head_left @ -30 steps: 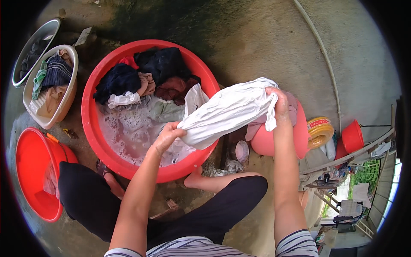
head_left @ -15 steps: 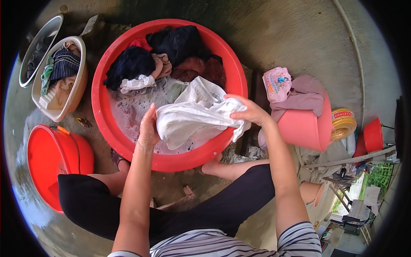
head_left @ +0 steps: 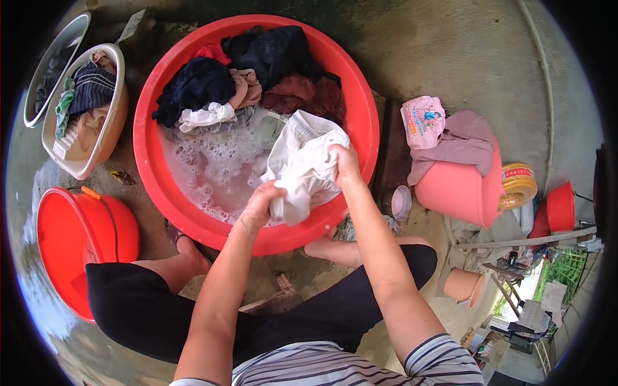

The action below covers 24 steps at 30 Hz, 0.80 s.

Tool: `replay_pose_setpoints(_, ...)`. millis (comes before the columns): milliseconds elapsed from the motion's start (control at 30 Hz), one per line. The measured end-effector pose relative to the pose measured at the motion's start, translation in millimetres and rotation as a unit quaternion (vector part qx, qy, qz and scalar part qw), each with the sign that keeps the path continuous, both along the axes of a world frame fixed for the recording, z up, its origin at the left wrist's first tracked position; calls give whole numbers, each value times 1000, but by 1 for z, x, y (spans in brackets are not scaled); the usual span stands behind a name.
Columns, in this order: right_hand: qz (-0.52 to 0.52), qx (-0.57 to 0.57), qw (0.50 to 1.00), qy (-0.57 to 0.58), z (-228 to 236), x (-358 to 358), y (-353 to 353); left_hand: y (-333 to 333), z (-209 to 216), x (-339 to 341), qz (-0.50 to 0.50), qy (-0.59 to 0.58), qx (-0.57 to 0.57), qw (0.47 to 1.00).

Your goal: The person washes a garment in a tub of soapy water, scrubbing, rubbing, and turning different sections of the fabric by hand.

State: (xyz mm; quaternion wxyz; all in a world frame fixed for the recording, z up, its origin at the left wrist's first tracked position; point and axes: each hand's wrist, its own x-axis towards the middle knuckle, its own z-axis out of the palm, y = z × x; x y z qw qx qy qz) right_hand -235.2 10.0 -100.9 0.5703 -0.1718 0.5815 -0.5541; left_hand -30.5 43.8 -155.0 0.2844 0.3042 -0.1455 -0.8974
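Observation:
A white garment (head_left: 306, 157) hangs bunched between my hands over the near right part of a large red basin (head_left: 151, 186). My left hand (head_left: 261, 202) grips its lower left edge, fingers closed on the cloth. At its right side, my right hand (head_left: 346, 166) is closed round another fold. Sudsy water (head_left: 206, 170) fills the near part of the basin. Farther back lie wet clothes: a dark navy piece (head_left: 199, 90), a black one (head_left: 277, 55), a maroon one (head_left: 302, 96) and a small white one (head_left: 206, 116).
On the left stand a red bucket (head_left: 119, 225) and a cream tub (head_left: 80, 164) holding clothes. To the right, a pink bucket (head_left: 457, 193) carries a mauve garment (head_left: 467, 141) and a pink packet (head_left: 423, 122). A coiled yellow hose (head_left: 518, 186) lies beyond it.
My hands have come closer together, the left moving rightward and the right leftward. The white garment, stretched wide before, is now gathered into a bunch. The view has shifted slightly.

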Motion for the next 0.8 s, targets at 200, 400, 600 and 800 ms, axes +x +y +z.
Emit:
replay_pose_setpoints(200,392,-230,680,576,31,151,63,-11,-5,26,68,-34,60,995)
replay_pose_setpoints(400,177,62,793,579,-39,82,-14,-3,6,-19,183,-69,101,975)
replay_pose_setpoints(600,307,-92,790,523,-8,124,17,-19,17,11,147,42,206,967)
replay_pose_setpoints(800,306,-74,796,517,-24,150,16,12,-33,22,230,48,165,958)
